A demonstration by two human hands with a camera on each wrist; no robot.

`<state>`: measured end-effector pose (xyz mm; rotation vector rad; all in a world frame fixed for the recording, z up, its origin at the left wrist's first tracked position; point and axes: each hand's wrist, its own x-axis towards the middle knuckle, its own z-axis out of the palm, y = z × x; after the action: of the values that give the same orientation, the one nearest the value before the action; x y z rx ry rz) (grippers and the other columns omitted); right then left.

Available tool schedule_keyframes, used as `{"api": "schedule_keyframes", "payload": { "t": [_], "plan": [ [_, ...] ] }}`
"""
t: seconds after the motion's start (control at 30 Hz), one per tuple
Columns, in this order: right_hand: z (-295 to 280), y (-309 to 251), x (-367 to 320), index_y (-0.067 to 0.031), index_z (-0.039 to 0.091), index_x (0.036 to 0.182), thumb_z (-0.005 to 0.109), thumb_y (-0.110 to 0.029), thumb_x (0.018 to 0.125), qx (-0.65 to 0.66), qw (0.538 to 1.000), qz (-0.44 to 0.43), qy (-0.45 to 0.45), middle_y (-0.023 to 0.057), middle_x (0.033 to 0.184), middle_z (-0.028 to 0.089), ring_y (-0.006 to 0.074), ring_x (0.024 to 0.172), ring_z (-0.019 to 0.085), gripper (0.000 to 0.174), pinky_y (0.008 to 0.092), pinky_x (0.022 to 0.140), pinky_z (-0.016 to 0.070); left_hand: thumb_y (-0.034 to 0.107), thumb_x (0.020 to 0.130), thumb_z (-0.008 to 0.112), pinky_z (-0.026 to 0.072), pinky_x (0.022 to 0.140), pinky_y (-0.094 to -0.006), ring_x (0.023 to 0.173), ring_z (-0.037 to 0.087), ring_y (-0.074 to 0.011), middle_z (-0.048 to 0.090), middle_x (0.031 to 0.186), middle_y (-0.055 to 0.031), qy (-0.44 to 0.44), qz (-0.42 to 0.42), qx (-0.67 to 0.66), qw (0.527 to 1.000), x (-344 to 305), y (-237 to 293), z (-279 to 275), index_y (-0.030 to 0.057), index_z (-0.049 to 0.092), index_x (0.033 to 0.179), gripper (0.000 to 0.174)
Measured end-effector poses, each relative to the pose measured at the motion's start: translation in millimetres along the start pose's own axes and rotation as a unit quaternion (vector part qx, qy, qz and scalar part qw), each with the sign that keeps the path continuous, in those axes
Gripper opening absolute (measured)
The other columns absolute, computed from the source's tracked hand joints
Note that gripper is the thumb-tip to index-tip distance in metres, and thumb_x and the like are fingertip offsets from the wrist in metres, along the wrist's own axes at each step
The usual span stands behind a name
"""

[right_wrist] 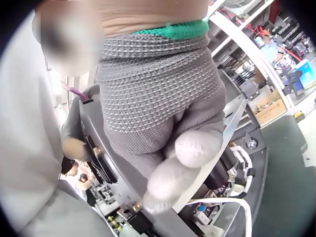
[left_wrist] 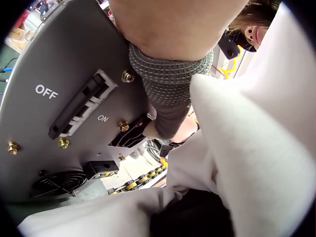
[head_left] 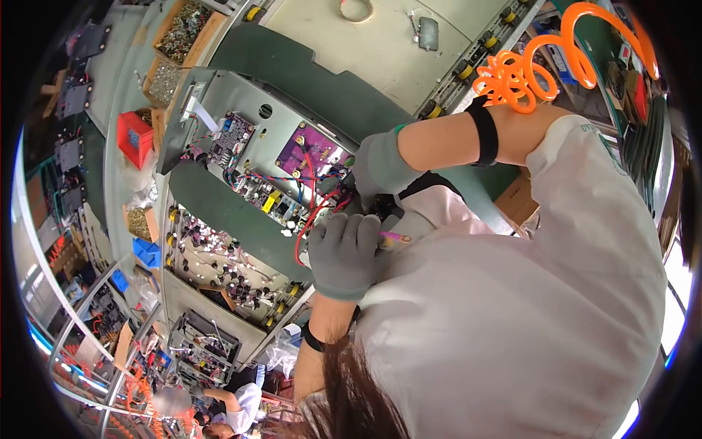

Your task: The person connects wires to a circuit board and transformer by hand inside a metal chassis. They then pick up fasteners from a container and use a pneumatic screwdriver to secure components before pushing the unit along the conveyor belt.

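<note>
In the head view, the left gloved hand (head_left: 344,256) has its fingers bent at the near end of an open metal chassis (head_left: 219,91), beside red wires (head_left: 300,245). Close by, a purple cable (head_left: 395,236) with a metal lug sticks out; it shows too in the right wrist view, a purple cable (right_wrist: 75,91) at the panel. The left wrist view has the left hand (left_wrist: 170,101) against the grey panel (left_wrist: 29,118), fingertips near a dark vent. My right hand (right_wrist: 163,103), green-cuffed, reaches over the chassis wall with bent fingers. What either hand holds is hidden.
An orange coiled hose (head_left: 541,69) hangs at upper right in the head view. Wooden boxes of small parts (head_left: 186,33), a red bin (head_left: 135,139) and a blue bin (head_left: 146,252) stand at left. Another person (head_left: 241,410) sits lower left.
</note>
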<state>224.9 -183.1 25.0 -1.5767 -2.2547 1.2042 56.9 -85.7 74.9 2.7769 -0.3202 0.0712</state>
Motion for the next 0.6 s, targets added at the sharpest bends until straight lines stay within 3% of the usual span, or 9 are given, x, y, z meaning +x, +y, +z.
{"api": "schedule_keyframes", "payload": {
  "t": [0.07,0.13,0.2,0.27,0.3,0.4,0.47,0.53,0.6],
  "plan": [
    [-2.2,0.8,-0.4,-0.0274,0.065,0.103,0.055,-0.019,0.080,0.009,1.000,0.001,-0.021,0.0034,0.084,0.065,0.0272,0.078,0.063,0.026,0.0398,0.066,0.0499,0.028,0.063,0.065,0.0370,0.063,-0.0359,0.072,0.051,-0.0198,0.051,0.074,-0.0014,0.000,-0.006,-0.002,1.000,-0.5,-0.1,0.5,0.0110,0.051,0.085,0.031],
    [7.3,3.8,3.2,-0.0271,0.065,0.102,0.055,-0.018,0.080,-0.005,1.000,0.006,-0.028,0.0039,0.081,0.065,0.0273,0.077,0.063,0.026,0.0399,0.064,0.0496,0.032,0.060,0.073,0.0361,0.060,-0.0348,0.070,0.054,-0.0198,0.054,0.071,-0.0007,0.010,0.005,0.000,1.000,1.4,-0.9,0.6,0.0123,0.052,0.081,0.035],
    [10.1,4.2,1.1,-0.0269,0.066,0.101,0.055,-0.018,0.080,-0.021,0.999,0.012,-0.036,0.0045,0.077,0.064,0.0273,0.077,0.062,0.026,0.0400,0.063,0.0492,0.030,0.059,0.072,0.0357,0.059,-0.0347,0.070,0.054,-0.0196,0.054,0.071,-0.0002,0.014,-0.003,-0.006,1.000,0.1,-1.5,1.9,0.0124,0.052,0.082,0.035],
    [9.9,1.2,-5.8,-0.0277,0.065,0.101,0.055,-0.017,0.078,-0.043,0.999,0.033,0.000,0.0055,0.071,0.063,0.0283,0.074,0.062,0.027,0.0410,0.059,0.0476,0.029,0.057,0.072,0.0352,0.059,-0.0346,0.070,0.053,-0.0193,0.054,0.071,0.0004,0.019,-0.010,-0.010,1.000,-0.7,-2.3,2.9,0.0126,0.052,0.082,0.036],
    [22.3,6.2,-8.8,-0.0293,0.066,0.098,0.058,-0.020,0.076,-0.052,0.995,0.010,0.083,0.0045,0.063,0.060,0.0287,0.064,0.061,0.025,0.0407,0.054,0.0456,0.028,0.056,0.071,0.0351,0.059,-0.0346,0.069,0.052,-0.0191,0.053,0.071,0.0005,0.011,-0.009,-0.013,1.000,-1.2,-2.5,2.9,0.0128,0.051,0.082,0.036],
    [36.9,4.7,-14.8,-0.0289,0.066,0.094,0.060,-0.022,0.073,-0.041,0.987,0.039,0.153,0.0024,0.061,0.058,0.0270,0.059,0.058,0.023,0.0395,0.052,0.0444,0.024,0.055,0.069,0.0354,0.059,-0.0354,0.069,0.051,-0.0190,0.052,0.072,0.0002,0.012,-0.018,-0.015,1.000,-3.4,-2.2,5.1,0.0132,0.051,0.081,0.033],
    [41.6,0.5,-18.1,-0.0290,0.065,0.091,0.062,-0.025,0.071,-0.044,0.987,0.068,0.139,0.0005,0.061,0.055,0.0247,0.062,0.057,0.021,0.0374,0.051,0.0442,0.022,0.055,0.068,0.0360,0.059,-0.0355,0.070,0.051,-0.0194,0.054,0.073,-0.0005,0.009,-0.020,-0.038,0.999,-3.1,-1.9,5.3,0.0128,0.052,0.080,0.031],
    [50.9,0.4,-20.1,-0.0295,0.065,0.091,0.063,-0.025,0.072,-0.043,0.972,0.093,0.214,0.0022,0.065,0.056,0.0239,0.065,0.059,0.020,0.0361,0.052,0.0448,0.022,0.055,0.068,0.0367,0.059,-0.0355,0.070,0.051,-0.0196,0.054,0.073,-0.0010,0.008,-0.023,-0.043,0.999,-2.9,-2.7,4.7,0.0125,0.052,0.079,0.031],
    [52.4,0.1,-20.6,-0.0298,0.064,0.092,0.062,-0.025,0.073,-0.074,0.971,0.094,0.206,0.0024,0.066,0.056,0.0238,0.065,0.059,0.020,0.0357,0.052,0.0455,0.021,0.054,0.068,0.0374,0.058,-0.0355,0.070,0.051,-0.0199,0.055,0.074,-0.0015,0.007,-0.022,-0.047,0.999,-3.5,-3.4,4.6,0.0122,0.053,0.078,0.030]
  ]
}}
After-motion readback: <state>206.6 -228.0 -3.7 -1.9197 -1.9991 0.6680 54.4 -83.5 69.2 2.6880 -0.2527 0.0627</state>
